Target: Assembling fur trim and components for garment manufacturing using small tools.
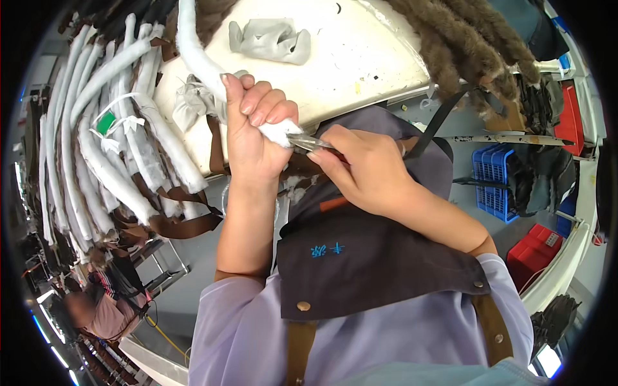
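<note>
My left hand (pixel 254 132) is closed in a fist round a long, white, padded roll (pixel 201 61), close to its near end. The roll runs up and away over the table, and its fluffy white end sticks out below my fingers. In my right hand (pixel 373 168) is a pair of small metal snips (pixel 309 141), pinched between thumb and fingers. Their tips touch the white end of the roll. Just left of my left hand lies a crumpled light grey cloth (pixel 192 103). Farther up the table sits another grey folded piece (pixel 270 40).
A white worktable (pixel 354 55) spans the top. Many white padded rolls (pixel 96 145) hang at left, one carrying a green tag (pixel 106 123). Brown fur strips (pixel 463 48) lie at upper right. A blue basket (pixel 494 181) and red bin (pixel 534 253) stand right. Another person (pixel 112 315) is lower left.
</note>
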A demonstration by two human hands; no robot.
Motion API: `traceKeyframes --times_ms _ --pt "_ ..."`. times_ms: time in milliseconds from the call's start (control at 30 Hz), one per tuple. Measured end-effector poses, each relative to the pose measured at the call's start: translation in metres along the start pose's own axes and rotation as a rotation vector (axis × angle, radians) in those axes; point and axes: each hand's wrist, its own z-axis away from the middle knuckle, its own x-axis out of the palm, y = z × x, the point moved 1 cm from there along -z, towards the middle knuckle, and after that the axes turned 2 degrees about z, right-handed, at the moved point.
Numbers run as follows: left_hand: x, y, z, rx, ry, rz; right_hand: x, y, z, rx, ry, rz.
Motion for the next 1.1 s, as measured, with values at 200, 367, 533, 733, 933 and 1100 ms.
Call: traceKeyframes --times_ms 200,367,533,733,933,1100 --pt "0.018 -0.004 0.002 0.026 0.006 0.06 -0.019 -0.004 0.007 -0.219 0.313 -0.166" --pt "0.022 -0.01 0.006 0.104 0.036 0.006 -0.027 -0.014 0.004 -0.264 0.357 0.049" --pt "0.025 -0.019 0.009 0.174 0.081 -0.117 -0.021 -0.015 -0.001 -0.239 0.367 0.153" --pt "0.024 -0.035 0.009 0.259 0.113 -0.393 -0.006 -0.011 -0.005 -0.15 0.372 -0.039" --pt "0.016 -0.029 0.007 0.208 0.116 -0.335 -0.012 -0.008 -0.006 0.055 0.227 -0.285" --pt "0.016 -0.014 0.008 0.147 0.069 -0.065 -0.039 -0.018 0.009 -0.151 0.253 -0.078"
